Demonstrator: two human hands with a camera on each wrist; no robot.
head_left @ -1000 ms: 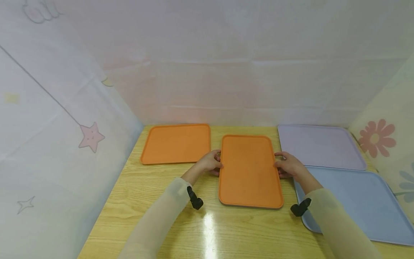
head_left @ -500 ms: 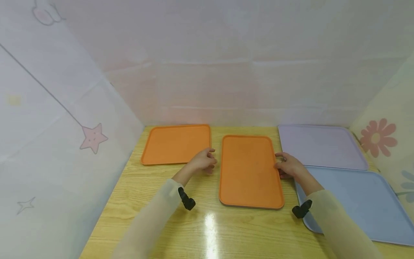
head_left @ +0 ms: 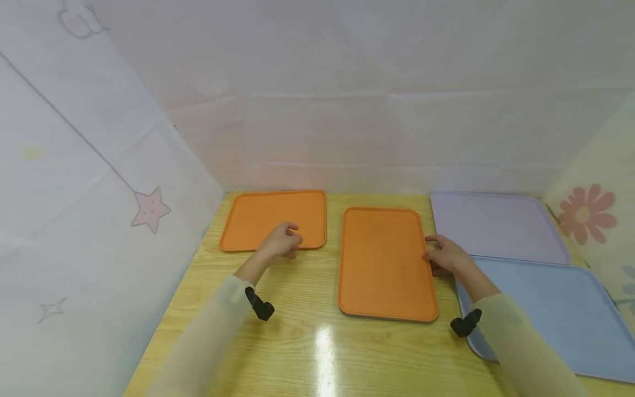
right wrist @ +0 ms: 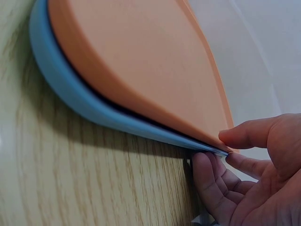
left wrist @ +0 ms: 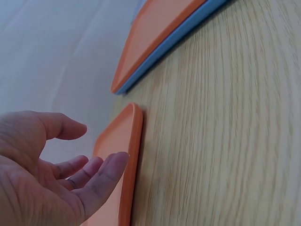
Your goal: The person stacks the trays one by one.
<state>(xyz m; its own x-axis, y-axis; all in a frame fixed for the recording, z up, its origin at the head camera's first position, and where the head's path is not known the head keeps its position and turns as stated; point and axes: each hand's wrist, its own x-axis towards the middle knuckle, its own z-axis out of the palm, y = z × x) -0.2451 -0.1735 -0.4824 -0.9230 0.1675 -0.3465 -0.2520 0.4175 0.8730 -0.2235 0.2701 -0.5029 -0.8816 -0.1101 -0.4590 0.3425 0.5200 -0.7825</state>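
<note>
The middle orange tray (head_left: pixel 387 264) lies lengthwise on the table, stacked on a blue tray (right wrist: pixel 89 106) whose rim shows beneath it in the right wrist view. At its right edge my right hand (head_left: pixel 448 257) holds the rim, one fingertip on the orange edge and others curled low beside the blue one. My left hand (head_left: pixel 281 241) is off that stack, over the front edge of the left orange tray (head_left: pixel 270 215). Its fingers are loosely bent and grip nothing. In the left wrist view the left hand (left wrist: pixel 42 179) appears palm side, in front of that tray.
A lilac tray (head_left: pixel 496 226) lies at the back right, and a larger light-blue tray (head_left: pixel 550 314) in front of it, partly under the right forearm. The wooden table (head_left: pixel 288 342) meets fabric walls at the back (head_left: pixel 317 127) and sides.
My left hand has let go of the middle stack's left edge and moved left to the left orange tray. The right hand stays at the stack's right edge, and the trays have not moved.
</note>
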